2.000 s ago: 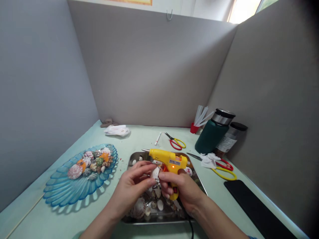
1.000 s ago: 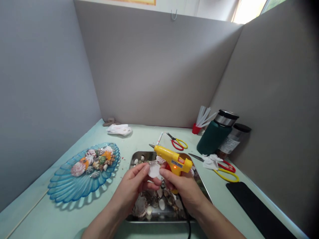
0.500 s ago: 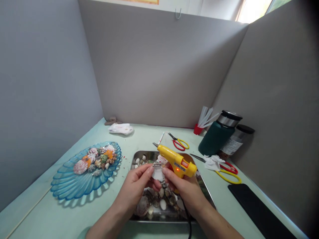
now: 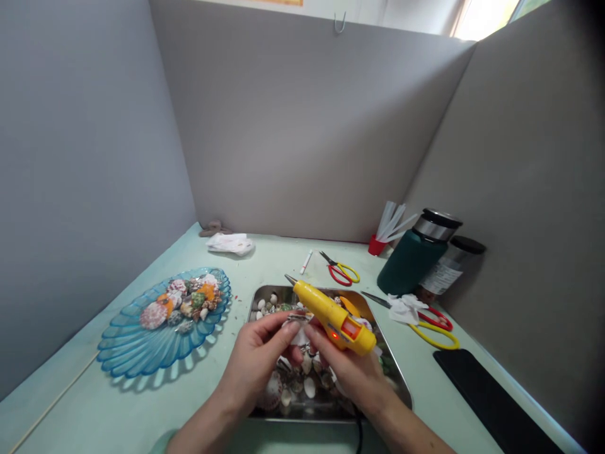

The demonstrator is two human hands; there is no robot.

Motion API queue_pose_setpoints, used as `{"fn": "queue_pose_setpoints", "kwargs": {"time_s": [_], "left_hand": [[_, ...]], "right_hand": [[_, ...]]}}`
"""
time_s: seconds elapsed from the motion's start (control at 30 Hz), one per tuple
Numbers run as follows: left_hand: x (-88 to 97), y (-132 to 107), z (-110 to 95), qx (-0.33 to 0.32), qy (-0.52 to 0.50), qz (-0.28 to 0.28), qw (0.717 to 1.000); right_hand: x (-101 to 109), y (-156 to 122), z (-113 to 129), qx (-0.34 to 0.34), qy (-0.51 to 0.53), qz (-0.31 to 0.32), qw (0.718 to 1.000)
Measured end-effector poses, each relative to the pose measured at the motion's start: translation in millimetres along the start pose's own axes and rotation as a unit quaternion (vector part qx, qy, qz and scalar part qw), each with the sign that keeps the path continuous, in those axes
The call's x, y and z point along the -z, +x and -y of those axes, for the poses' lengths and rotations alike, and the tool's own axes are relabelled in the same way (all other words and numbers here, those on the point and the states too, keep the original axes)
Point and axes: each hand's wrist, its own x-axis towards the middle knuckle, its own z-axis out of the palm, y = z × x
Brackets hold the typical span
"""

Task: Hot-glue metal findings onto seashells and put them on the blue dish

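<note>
Your left hand (image 4: 255,364) pinches a shell (image 4: 299,337), your right hand (image 4: 353,373) grips the glue gun (image 4: 331,315), nozzle toward back left, both above the tray (image 4: 401,383), near the front edge of the bench (image 4: 269,258).

Bare worktop (image 4: 265,265) runs in a broad band along the far wall, broken only by a tissue wad (image 4: 230,243) at far left and small scissors (image 4: 343,272) with a pen (image 4: 307,261) beside them. A narrow lane lies open between the blue dish (image 4: 123,362) on the left and the metal tray (image 4: 253,299), over which the glue gun (image 4: 331,315) hangs. The right side is crowded: flask (image 4: 409,258), jar (image 4: 449,268), red cup (image 4: 377,246), large scissors (image 4: 432,328), black slab (image 4: 491,397).
</note>
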Motion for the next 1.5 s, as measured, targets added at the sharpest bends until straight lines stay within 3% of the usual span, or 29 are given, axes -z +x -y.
{"fn": "queue_pose_setpoints", "kwargs": {"time_s": [0.37, 0.8, 1.03, 1.23, 1.5], "left_hand": [[2.2, 0, 1, -0.010, 0.028, 0.010, 1.000], [0.5, 1, 1, -0.008, 0.044, -0.007, 0.999], [-1.0, 1, -1, -0.004, 0.095, -0.029, 0.995], [-1.1, 1, 3, -0.033, 0.097, -0.005, 0.995], [0.0, -1, 6, -0.009, 0.075, 0.026, 0.997]], "right_hand": [[0, -1, 6, 0.008, 0.005, 0.033, 0.999], [0, -3, 4, 0.035, -0.028, 0.013, 0.999], [3, 0, 2, 0.101, -0.038, -0.054, 0.993], [1, -1, -2, 0.191, -0.093, -0.020, 0.977], [1, 0, -7, 0.211, -0.126, -0.046, 0.968]]}}
